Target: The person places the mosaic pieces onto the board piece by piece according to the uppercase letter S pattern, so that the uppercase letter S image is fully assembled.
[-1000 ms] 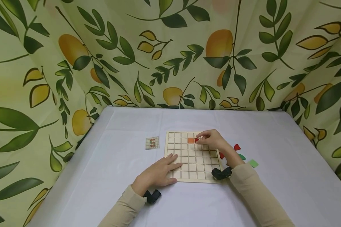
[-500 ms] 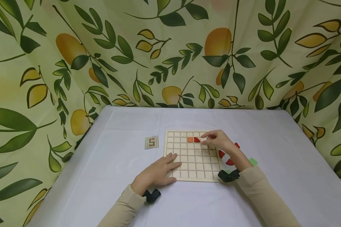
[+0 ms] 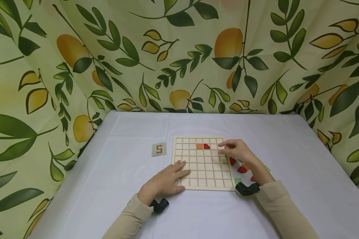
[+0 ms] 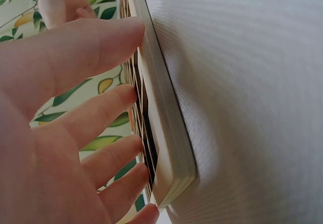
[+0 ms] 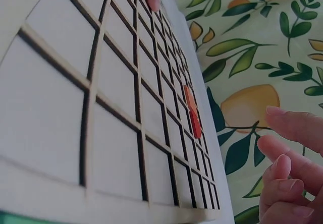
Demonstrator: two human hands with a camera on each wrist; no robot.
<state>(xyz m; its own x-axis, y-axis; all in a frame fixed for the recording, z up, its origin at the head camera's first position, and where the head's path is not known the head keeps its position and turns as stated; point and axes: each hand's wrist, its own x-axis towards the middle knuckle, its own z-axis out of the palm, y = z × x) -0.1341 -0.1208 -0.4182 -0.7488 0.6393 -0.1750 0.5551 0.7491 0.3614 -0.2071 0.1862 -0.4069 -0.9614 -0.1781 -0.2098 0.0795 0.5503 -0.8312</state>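
Observation:
A wooden grid board (image 3: pixel 201 166) lies flat on the white cloth. My left hand (image 3: pixel 164 181) rests with spread fingers on the board's left edge; in the left wrist view its thumb (image 4: pixel 108 40) and fingertips touch the frame. In the upper part of the grid, an orange square tile (image 3: pixel 199 146) and a red quarter-circle tile (image 3: pixel 206 146) sit side by side in adjoining cells. My right hand (image 3: pixel 237 152) hovers over the board's upper right edge. Its thumb and index finger are apart, and the right wrist view shows nothing between them.
Several loose tiles lie right of the board, among them a red one (image 3: pixel 242 169) and a green one (image 3: pixel 238 181), partly hidden by the right arm. A small pattern card (image 3: pixel 159 149) with an S-shaped design lies to the left. A leaf-print curtain (image 3: pixel 179 66) hangs behind the table.
My right hand has let go of the red quarter-circle tile, which stays in its cell, and has moved right towards the board's edge. The left hand keeps its place.

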